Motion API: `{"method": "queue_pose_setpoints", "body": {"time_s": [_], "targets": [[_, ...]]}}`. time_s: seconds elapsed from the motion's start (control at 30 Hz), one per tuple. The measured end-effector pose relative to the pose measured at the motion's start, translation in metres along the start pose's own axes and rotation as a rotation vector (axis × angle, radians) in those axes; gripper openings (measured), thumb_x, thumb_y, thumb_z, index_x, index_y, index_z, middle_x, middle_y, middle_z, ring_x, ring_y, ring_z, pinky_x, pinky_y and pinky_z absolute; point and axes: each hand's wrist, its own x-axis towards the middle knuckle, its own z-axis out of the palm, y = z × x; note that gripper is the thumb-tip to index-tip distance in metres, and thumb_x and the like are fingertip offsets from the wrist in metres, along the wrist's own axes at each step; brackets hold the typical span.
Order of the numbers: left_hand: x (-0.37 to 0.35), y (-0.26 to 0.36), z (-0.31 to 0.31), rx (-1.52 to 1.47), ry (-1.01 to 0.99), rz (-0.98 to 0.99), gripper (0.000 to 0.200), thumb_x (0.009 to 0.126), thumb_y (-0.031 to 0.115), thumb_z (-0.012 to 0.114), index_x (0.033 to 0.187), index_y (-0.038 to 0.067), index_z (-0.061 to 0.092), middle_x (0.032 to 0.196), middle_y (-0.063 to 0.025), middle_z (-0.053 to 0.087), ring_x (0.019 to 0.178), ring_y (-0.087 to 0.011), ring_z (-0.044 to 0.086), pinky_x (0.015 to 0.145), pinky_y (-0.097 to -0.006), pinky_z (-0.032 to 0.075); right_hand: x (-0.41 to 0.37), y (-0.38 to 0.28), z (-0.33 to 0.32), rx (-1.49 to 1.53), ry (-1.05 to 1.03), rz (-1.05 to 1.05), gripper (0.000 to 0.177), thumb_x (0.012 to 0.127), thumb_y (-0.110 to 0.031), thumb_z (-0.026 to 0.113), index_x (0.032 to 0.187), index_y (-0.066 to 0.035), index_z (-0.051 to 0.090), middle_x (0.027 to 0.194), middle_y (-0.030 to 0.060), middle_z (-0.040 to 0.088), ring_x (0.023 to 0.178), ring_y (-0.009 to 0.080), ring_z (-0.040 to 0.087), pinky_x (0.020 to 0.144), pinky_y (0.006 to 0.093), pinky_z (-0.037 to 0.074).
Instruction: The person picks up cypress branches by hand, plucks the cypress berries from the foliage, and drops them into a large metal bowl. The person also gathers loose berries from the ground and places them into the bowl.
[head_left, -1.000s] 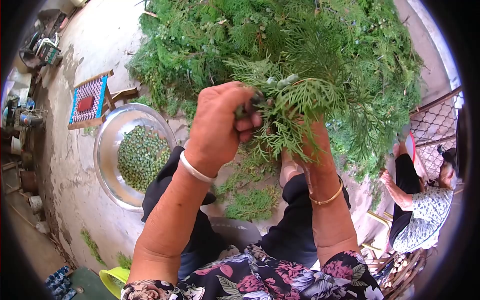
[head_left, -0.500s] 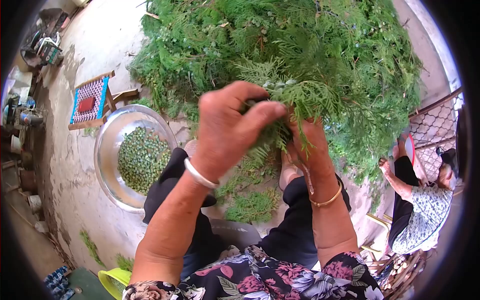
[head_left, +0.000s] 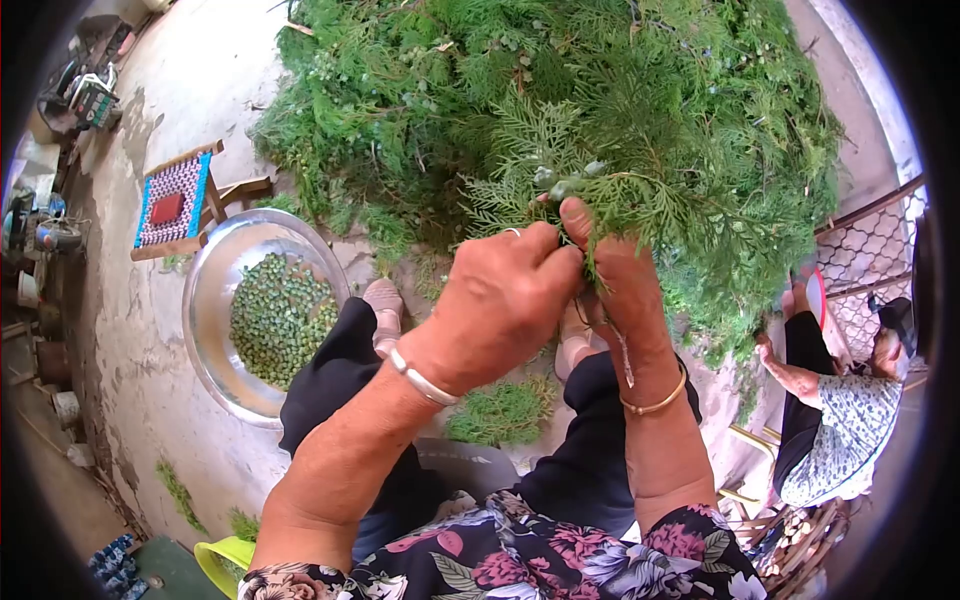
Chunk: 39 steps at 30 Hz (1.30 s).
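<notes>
My right hand (head_left: 625, 275) is closed around the stem of a leafy cypress branch (head_left: 660, 195), its thumb pointing up beside some pale green cones (head_left: 566, 186). The stem's bare end hangs below the palm along the wrist. Pressed against the right hand, my left hand (head_left: 510, 295) is closed with thumb and forefinger at the branch, just under the cones. Its other fingertips are hidden behind the fist. To the left, a wide metal basin (head_left: 212, 300) holds a heap of green cones (head_left: 282, 320).
A big pile of cypress branches (head_left: 400, 100) lies ahead. A small woven stool (head_left: 180, 190) with a red object on it stands behind the basin. At right, another person (head_left: 845, 420) sits by a lattice panel (head_left: 870, 245). A yellow-green tub (head_left: 225, 562) is at lower left.
My left hand has come down and right, turning into a fist against my right hand. The foliage that hung below the hands no longer shows. The right hand has stayed nearly still.
</notes>
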Motion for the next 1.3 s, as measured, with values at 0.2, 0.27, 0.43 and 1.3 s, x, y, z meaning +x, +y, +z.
{"method": "queue_pose_setpoints", "body": {"time_s": [0.2, 0.27, 0.43, 1.3], "targets": [[0.014, -0.001, -0.040, -0.549, 0.218, -0.608, 0.011, 0.075, 0.005, 0.069, 0.083, -0.001, 0.064, 0.068, -0.0029, 0.061, 0.053, -0.0086, 0.050, 0.045, -0.0240, 0.039, -0.006, -0.001, -0.014, -0.767, 0.026, -0.426, 0.027, 0.077, -0.005, 0.052, 0.101, -0.008, 0.063, 0.081, 0.0122, 0.060, 0.077, 0.0312, 0.059, 0.065, 0.0414, 0.048], [0.014, -0.005, -0.036, -0.558, 0.240, -0.664, 0.014, 0.077, 0.005, 0.068, 0.088, -0.003, 0.064, 0.072, -0.0018, 0.061, 0.057, -0.0060, 0.050, 0.047, -0.0218, 0.040, -0.008, -0.009, -0.008, -0.502, 0.003, -0.186, 0.026, 0.079, -0.006, 0.051, 0.102, -0.008, 0.063, 0.086, 0.0131, 0.061, 0.081, 0.0315, 0.059, 0.067, 0.0408, 0.048], [0.014, -0.010, -0.020, -0.415, 0.158, -0.573, 0.026, 0.076, 0.002, 0.069, 0.099, -0.005, 0.060, 0.077, -0.0019, 0.061, 0.067, -0.0042, 0.055, 0.058, -0.0175, 0.045, -0.011, -0.017, -0.011, -0.568, -0.094, -0.304, 0.024, 0.085, -0.011, 0.050, 0.107, -0.008, 0.060, 0.103, 0.0134, 0.060, 0.095, 0.0325, 0.055, 0.082, 0.0412, 0.044], [0.017, -0.022, -0.047, -1.585, 0.373, -0.667, 0.015, 0.088, 0.012, 0.052, 0.088, 0.000, 0.061, 0.076, -0.0111, 0.060, 0.051, -0.0046, 0.042, 0.040, -0.0177, 0.033, -0.003, -0.036, -0.012, 0.930, -0.015, 0.480, 0.020, 0.087, -0.014, 0.054, 0.095, 0.003, 0.062, 0.090, 0.0072, 0.063, 0.077, 0.0122, 0.061, 0.065, 0.0269, 0.053]]}}
